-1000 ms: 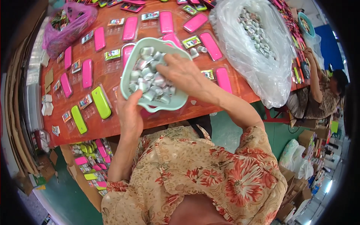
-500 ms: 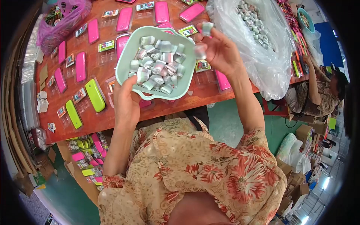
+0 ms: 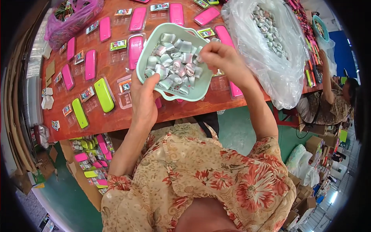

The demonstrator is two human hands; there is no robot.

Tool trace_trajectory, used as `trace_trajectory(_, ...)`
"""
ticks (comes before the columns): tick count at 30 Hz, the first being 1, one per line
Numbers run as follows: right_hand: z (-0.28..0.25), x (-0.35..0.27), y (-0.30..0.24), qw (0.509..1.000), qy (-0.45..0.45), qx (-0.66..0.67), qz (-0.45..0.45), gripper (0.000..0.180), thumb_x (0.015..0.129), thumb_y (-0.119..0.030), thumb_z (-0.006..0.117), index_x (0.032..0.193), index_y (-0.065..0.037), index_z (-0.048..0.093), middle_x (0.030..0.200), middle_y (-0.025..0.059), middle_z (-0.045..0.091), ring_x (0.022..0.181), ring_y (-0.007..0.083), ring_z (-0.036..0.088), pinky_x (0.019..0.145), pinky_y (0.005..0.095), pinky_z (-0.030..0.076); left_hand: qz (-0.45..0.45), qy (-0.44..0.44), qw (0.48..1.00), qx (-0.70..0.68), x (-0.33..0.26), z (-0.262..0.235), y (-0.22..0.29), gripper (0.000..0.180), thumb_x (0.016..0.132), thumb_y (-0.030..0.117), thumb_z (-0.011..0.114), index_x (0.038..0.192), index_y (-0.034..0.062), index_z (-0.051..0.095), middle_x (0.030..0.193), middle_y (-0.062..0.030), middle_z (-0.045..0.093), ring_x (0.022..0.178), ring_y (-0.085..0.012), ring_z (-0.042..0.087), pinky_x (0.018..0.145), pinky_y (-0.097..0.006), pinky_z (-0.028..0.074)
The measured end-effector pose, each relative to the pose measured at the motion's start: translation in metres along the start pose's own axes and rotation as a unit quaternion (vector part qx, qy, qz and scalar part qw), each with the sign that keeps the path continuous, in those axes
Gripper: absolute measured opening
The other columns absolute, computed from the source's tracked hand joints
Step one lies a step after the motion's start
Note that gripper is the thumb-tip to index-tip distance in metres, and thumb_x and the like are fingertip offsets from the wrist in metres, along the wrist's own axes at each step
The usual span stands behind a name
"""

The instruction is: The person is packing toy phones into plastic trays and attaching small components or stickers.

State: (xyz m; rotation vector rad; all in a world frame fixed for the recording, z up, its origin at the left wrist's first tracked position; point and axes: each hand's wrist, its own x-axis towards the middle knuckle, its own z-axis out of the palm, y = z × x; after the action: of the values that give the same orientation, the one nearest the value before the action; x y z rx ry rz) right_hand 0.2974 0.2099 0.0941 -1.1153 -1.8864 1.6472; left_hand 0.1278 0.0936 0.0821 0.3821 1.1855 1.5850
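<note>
My left hand grips the near left rim of a pale green plastic basket, thumb inside and fingers beneath. Small rolled bundles, whitish grey with pink tints, fill the basket's floor. At the basket's right rim, my right hand has its fingers curled together over the rolls' edge; whatever is between them is hidden. Around the basket on the red-brown table lie clear plastic trays with pink cases and lime green cases, many with small printed packets beside them.
A clear plastic bag with many more rolls spreads over the table's right part. A purple bag sits at the far left. Below the table edge stands a carton of packed cases. Another person works at the right.
My right hand has come left and down to the basket's rim; earlier it held rolls up beside it. My left hand and the basket appear shifted right as the view moved slightly.
</note>
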Motion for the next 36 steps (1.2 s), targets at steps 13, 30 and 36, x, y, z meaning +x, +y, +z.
trace_trajectory(13, -0.026, -0.032, -0.016, 0.974, 0.057, -0.193, -0.104, 0.02, 0.078, -0.016, 0.053, 0.09, 0.0, 0.051, 0.067, 0.0011, 0.048, 0.06, 0.0077, 0.044, 0.055, 0.0216, 0.037, 0.048, 0.014, 0.998, 0.023, 0.008, -0.009, 0.007, 0.033, 0.076, 0.006, 0.047, 0.108, -0.0003, 0.042, 0.097, -0.0075, 0.052, 0.083, -0.0144, 0.053, 0.068, -0.026, 0.045)
trace_trajectory(30, -0.016, -0.039, 0.061, 0.896, 0.011, -0.413, -0.16, 0.017, 0.07, -0.014, 0.056, 0.084, -0.005, 0.055, 0.074, 0.0099, 0.052, 0.069, 0.0276, 0.053, 0.059, 0.0371, 0.041, 0.014, 0.026, 0.999, -0.015, 0.006, -0.023, 0.019, 0.034, 0.076, 0.007, 0.047, 0.109, 0.0024, 0.042, 0.095, -0.0051, 0.052, 0.084, -0.0142, 0.052, 0.066, -0.026, 0.046)
trace_trajectory(36, -0.012, -0.049, 0.064, 0.865, 0.15, -0.451, -0.158, 0.019, 0.071, -0.007, 0.051, 0.09, -0.003, 0.052, 0.084, 0.0128, 0.05, 0.079, 0.0294, 0.05, 0.065, 0.0365, 0.041, 0.027, 0.029, 0.999, -0.012, 0.004, -0.022, 0.016, 0.033, 0.076, 0.007, 0.046, 0.109, 0.0012, 0.042, 0.097, -0.0059, 0.051, 0.085, -0.0149, 0.052, 0.067, -0.029, 0.047)
